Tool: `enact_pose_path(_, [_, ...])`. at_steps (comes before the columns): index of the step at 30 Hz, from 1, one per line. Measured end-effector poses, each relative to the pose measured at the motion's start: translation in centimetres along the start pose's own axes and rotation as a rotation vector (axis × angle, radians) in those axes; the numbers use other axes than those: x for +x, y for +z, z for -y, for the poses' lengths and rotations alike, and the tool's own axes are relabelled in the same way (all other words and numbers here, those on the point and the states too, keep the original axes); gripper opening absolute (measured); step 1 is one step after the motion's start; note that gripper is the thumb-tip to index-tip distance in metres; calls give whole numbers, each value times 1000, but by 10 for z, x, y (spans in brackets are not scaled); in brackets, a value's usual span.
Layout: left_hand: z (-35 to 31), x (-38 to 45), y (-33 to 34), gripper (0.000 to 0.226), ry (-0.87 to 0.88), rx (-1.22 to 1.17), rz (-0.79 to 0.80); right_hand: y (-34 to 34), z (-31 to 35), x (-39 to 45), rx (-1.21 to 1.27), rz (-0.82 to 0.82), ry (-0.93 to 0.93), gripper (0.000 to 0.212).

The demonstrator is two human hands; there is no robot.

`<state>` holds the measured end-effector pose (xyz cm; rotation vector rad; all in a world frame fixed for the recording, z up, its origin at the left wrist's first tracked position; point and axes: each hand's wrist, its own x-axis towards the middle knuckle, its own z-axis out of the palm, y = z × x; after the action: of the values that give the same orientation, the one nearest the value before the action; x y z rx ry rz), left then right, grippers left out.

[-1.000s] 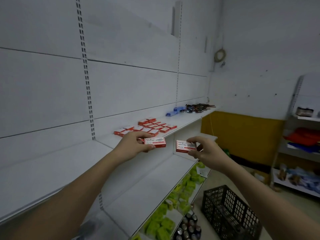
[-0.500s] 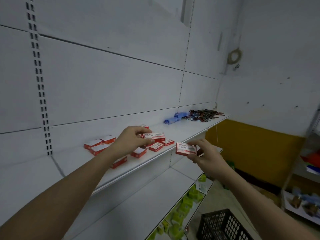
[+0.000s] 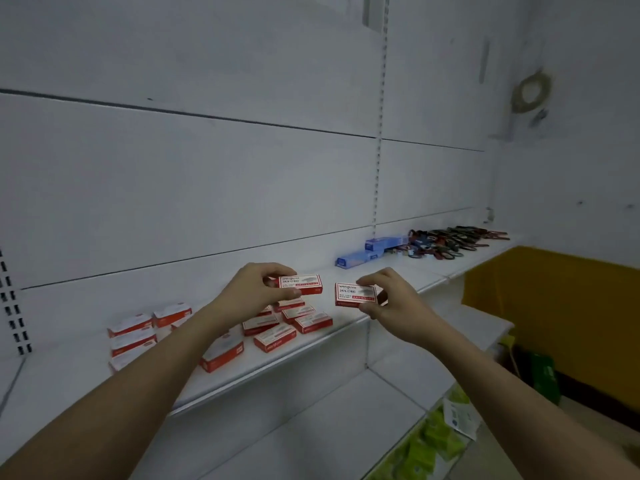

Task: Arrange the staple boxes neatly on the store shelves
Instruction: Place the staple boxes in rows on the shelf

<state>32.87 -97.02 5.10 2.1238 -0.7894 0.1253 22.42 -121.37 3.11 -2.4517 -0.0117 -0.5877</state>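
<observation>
My left hand [image 3: 254, 292] pinches a red-and-white staple box [image 3: 302, 284] between thumb and fingers, a little above the white upper shelf [image 3: 398, 282]. My right hand [image 3: 391, 299] pinches a second staple box [image 3: 355, 294] just to the right of the first, over the shelf's front part. Below and left of both hands, several more red staple boxes [image 3: 275, 339] lie flat on the shelf in loose rows. Some of them are hidden behind my left forearm.
Blue boxes [image 3: 360, 258] and a pile of dark scissors [image 3: 450, 242] lie farther right on the same shelf. A lower white shelf [image 3: 311, 438] sits beneath, with green packs [image 3: 426, 452] below it. A yellow wall panel [image 3: 554, 313] stands at the right.
Both hands have carried their boxes up and forward over the upper shelf. The view has moved closer to the shelf, and the black crate on the floor has left the frame.
</observation>
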Motion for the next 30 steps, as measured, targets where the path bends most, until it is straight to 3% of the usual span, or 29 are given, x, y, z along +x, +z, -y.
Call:
enact_pose_path(7, [10, 10, -6, 25, -184, 130, -220, 11, -35, 80, 65, 111, -163, 42])
enact_pose_path(15, [56, 16, -30, 21, -426, 258, -324, 73, -35, 150, 82, 269, -246, 36])
enact_pose_path(21, [91, 53, -22, 35, -522, 305, -247, 126, -33, 203, 24, 383, -225, 37])
enact_pose_path(25, [110, 78, -11, 44, -577, 334, -163, 151, -41, 225, 20, 447, -221, 22])
enact_pose_path(30, [122, 95, -3, 37, -623, 349, -107, 164, -50, 237, 92, 473, -220, 12])
